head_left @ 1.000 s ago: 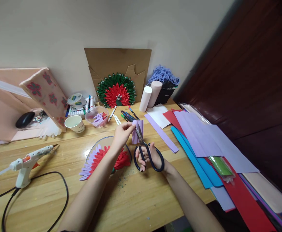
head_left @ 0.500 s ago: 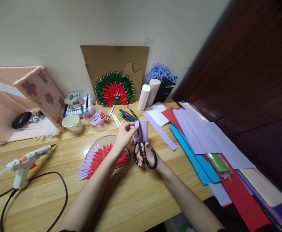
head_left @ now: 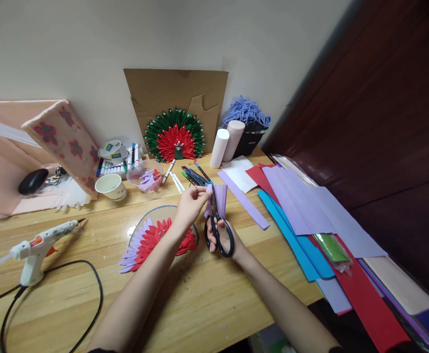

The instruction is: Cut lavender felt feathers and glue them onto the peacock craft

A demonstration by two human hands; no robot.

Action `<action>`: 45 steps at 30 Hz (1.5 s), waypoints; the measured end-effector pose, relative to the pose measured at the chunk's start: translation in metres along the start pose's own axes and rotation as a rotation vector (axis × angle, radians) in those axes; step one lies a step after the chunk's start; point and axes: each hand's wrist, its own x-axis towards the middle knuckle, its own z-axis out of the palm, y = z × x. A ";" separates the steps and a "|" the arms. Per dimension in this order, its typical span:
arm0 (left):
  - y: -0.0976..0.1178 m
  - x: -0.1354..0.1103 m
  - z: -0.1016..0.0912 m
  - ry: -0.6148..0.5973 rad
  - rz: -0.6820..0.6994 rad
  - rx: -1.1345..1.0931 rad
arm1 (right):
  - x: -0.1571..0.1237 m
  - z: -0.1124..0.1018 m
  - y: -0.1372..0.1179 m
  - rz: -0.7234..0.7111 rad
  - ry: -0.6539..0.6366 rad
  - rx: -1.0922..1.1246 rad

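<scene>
My left hand point(head_left: 191, 205) pinches the upper left edge of a folded piece of purple crepe paper point(head_left: 220, 197). Black-handled scissors point(head_left: 224, 245) are gripped by my right hand point(head_left: 212, 236), fingers through the loops. Their blades point away from me and lie across the purple paper beside my left fingertips. Below my left forearm is a round cardboard piece point(head_left: 162, 213) covered in part with red petals point(head_left: 154, 245) and an outer row of purple petals point(head_left: 135, 251). My left arm hides part of it. A long purple paper strip point(head_left: 244, 201) lies to the right.
A white glue gun point(head_left: 39, 250) with a black cable rests at the left. Behind my hands are a bowl of paper scraps point(head_left: 146, 177), a paper cup point(head_left: 110, 188) and pens point(head_left: 195, 176). Crepe paper sheets point(head_left: 298, 206) cover the right side. A green-red peacock point(head_left: 176, 135) leans against cardboard point(head_left: 177, 88).
The scissor handles have drawn closer together as my right hand squeezes, with the blades on the purple paper. My left hand keeps its pinch in nearly the same place.
</scene>
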 end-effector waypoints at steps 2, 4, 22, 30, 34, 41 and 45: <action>-0.001 0.000 0.000 0.024 0.009 0.008 | -0.002 0.005 -0.001 -0.069 0.042 -0.018; -0.002 0.000 0.000 0.037 0.020 0.015 | -0.004 0.009 -0.003 -0.113 0.069 -0.049; 0.000 0.000 -0.004 -0.019 -0.063 -0.029 | -0.002 0.003 -0.002 -0.104 0.084 -0.006; 0.006 0.000 -0.005 0.042 -0.049 -0.051 | -0.004 0.006 -0.003 -0.122 0.122 -0.059; 0.006 0.000 -0.007 0.046 -0.037 -0.070 | -0.006 0.010 -0.008 -0.117 0.159 -0.124; 0.007 0.001 -0.009 0.052 -0.052 -0.071 | -0.007 0.005 -0.004 -0.113 0.203 -0.203; 0.006 0.001 -0.010 0.060 -0.051 -0.059 | -0.006 -0.001 0.000 -0.116 0.287 -0.318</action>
